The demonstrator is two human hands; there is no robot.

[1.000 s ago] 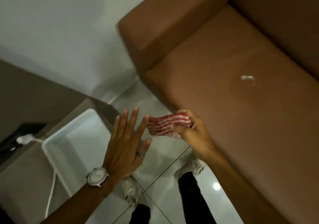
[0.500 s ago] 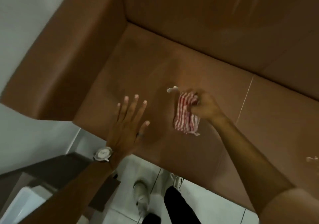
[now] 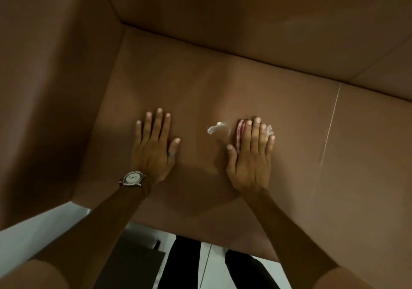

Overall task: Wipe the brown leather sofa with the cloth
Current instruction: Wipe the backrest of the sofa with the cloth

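both forearms reach up from the lower corners of the frame toward its centre. left hand [image 3: 153, 148] lies flat, palm down, fingers spread, left of centre. right hand [image 3: 250, 155] lies flat, palm down, fingers together, just right of centre.

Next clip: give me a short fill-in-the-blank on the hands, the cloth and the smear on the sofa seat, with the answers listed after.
1. The striped cloth lies under the ____ hand.
2. The wristwatch is on the ____ wrist.
3. The white smear sits between the two ____.
4. The left hand rests flat on the sofa ____.

Answers: right; left; hands; seat
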